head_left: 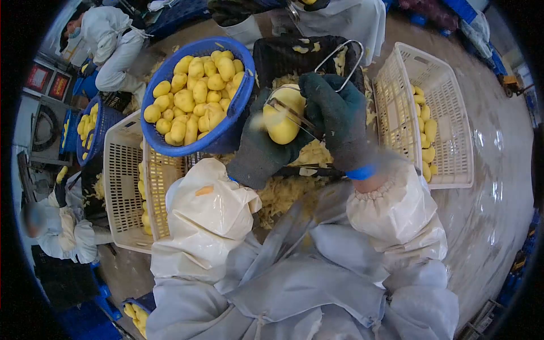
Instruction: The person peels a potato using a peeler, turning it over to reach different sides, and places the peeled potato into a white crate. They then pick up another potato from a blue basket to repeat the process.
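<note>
My left hand (258,150), in a dark glove, grips a pale yellow potato (283,119) over a black crate. My right hand (334,116), also gloved, holds a metal peeler (317,79) with a wire loop handle; its blade lies across the potato. Both arms wear white plastic sleeves. Peelings (283,192) lie heaped in the black crate (283,54) under my hands.
A blue basket (238,122) of peeled potatoes rests on a white crate (122,187) at left. Another white crate (453,130) at right holds a few potatoes. Other people in white work at left and above. The wet floor (493,215) lies to the right.
</note>
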### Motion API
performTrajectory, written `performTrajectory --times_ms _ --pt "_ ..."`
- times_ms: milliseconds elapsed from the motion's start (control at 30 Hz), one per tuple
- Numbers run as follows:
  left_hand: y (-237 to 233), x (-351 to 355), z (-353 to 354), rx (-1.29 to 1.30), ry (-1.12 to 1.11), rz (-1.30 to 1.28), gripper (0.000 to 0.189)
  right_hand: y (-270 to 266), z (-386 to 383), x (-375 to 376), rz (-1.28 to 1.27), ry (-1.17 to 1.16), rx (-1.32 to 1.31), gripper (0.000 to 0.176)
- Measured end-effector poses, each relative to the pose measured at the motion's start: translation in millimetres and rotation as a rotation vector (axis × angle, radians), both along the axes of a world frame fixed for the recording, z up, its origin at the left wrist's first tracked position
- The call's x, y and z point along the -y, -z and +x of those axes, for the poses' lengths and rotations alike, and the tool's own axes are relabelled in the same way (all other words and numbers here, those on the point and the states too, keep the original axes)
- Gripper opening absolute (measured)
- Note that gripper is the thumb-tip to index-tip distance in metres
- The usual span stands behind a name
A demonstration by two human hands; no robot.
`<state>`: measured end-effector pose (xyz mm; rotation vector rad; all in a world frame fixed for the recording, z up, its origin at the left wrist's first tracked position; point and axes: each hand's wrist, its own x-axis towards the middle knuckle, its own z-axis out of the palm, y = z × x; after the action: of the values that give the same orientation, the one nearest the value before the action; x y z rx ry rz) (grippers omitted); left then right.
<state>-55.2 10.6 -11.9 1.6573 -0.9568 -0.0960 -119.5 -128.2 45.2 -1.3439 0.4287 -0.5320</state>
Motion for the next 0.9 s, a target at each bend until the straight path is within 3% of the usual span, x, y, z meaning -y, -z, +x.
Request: performTrajectory --times_ms 100,233,300,333,433,500,633,700,733,800,833,900 --pt "-1.6 0.9 -1.2 -0.02 0.044 0.013 0.063 2.8 2.8 -0.3 0.09 0.004 0.005 0.021" --pt "-8.7 4.8 -2.9 -0.038 0.095 0.024 0.07 8.8 0.0 -1.7 0.027 -0.011 -0.014 0.021" --pt "-14.8 3.7 -6.3 -0.464 0.219 -0.072 0.064 16.4 0.8 -7.8 -0.087 0.033 0.042 0.021" --pt "-13.2 3.1 -5.2 -0.465 0.217 -0.072 0.064 20.2 1.9 -5.3 -0.086 0.031 0.04 0.021" --pt "-2.7 2.9 8.7 -1.328 0.502 -0.359 0.056 38.3 14.4 28.5 -0.197 0.079 -0.079 0.019" --pt "-0.1 2.7 15.2 -1.899 0.692 -0.553 0.052 56.2 27.3 61.5 -0.101 0.28 0.201 0.023" --pt "-4.4 3.1 6.7 -1.776 0.511 -0.606 0.046 5.8 5.4 6.2 0.034 0.12 0.031 0.02" --pt "19.0 -0.7 -1.0 -0.608 0.311 -0.351 0.046 9.0 2.6 -9.8 -0.113 0.062 -0.007 0.018" --pt "6.6 0.2 -1.9 -0.61 0.313 -0.346 0.046 13.6 5.3 -9.8 -0.15 0.051 0.022 0.018" --pt "-18.7 1.5 0.8 -1.249 0.21 -0.19 0.049 39.0 19.8 24.4 -0.273 0.131 0.133 0.014" --pt "-16.2 2.0 4.3 -1.244 0.211 -0.193 0.049 44.5 24.2 45.5 -0.197 0.164 0.024 0.013" --pt "-1.3 2.1 15.9 -1.481 0.455 -0.382 0.05 44.9 26.8 58.2 -0.187 0.216 0.168 0.014"
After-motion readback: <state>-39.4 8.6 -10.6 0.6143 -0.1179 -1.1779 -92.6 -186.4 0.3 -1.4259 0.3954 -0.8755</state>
